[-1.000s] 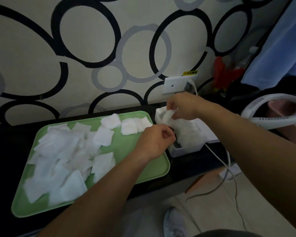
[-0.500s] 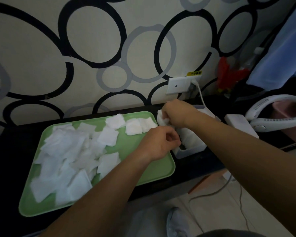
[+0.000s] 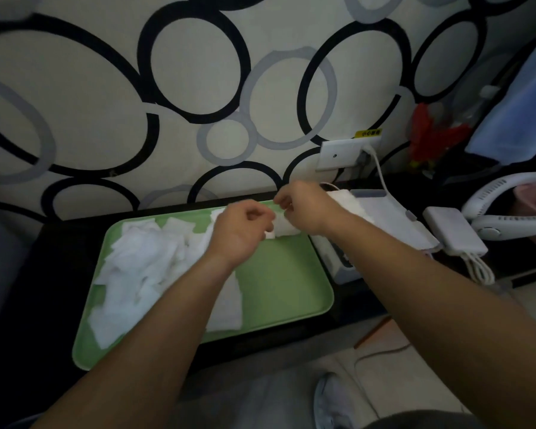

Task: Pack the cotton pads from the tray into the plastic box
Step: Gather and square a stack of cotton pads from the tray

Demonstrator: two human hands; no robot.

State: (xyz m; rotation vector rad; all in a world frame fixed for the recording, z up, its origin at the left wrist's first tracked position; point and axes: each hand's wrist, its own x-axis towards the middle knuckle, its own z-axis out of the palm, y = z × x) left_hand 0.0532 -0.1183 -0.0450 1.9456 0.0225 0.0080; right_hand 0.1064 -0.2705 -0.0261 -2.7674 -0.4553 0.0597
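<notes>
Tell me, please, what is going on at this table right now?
A person is packing cotton pads by hand. The left hand and the right hand are over the far right corner of the green tray, pinching a small bunch of pads between them. A loose pile of pads lies on the tray's left half. The plastic box sits just right of the tray, with some pads already in it.

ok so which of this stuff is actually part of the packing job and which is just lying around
In the job: green tray, cotton pads, plastic box, left hand, right hand, both gripping pads.
Lying about: wall socket, white adapter, neck fan, blue cloth.
</notes>
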